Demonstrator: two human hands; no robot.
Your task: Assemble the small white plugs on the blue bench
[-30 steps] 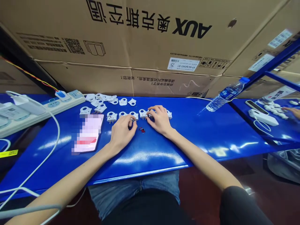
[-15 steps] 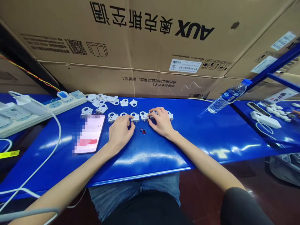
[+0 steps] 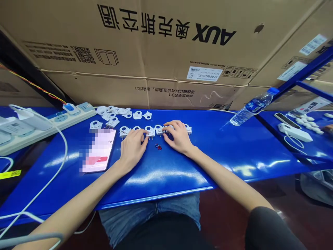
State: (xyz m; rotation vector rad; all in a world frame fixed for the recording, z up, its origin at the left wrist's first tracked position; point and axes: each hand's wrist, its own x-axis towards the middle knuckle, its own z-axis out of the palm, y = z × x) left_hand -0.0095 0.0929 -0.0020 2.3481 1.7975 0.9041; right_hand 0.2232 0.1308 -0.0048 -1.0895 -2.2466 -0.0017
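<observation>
A row of white two-pin plugs with ring handles lies across the blue table, pins toward me. My left hand [image 3: 132, 147] is closed, thumb and index finger at the left edge of a white plug [image 3: 150, 132] in mid-row; another plug is partly covered behind this hand. Over the right part of the row curls my right hand [image 3: 178, 137], its thumb in front and fingertips on top of a plug that it mostly hides. Between the hands lies a white plug [image 3: 159, 129]. Small red and dark pieces [image 3: 158, 147] rest in front of the row.
More white ring-handled parts [image 3: 111, 113] are heaped at the back left. A phone [image 3: 100, 151] lies left of my left hand, near a power strip [image 3: 61, 118] and white cables. A water bottle [image 3: 251, 107] leans at right. Cardboard boxes [image 3: 166, 52] wall off the back.
Both hands stay nearly in place along the row; my right hand is shifted slightly left. The camera view has tilted a little.
</observation>
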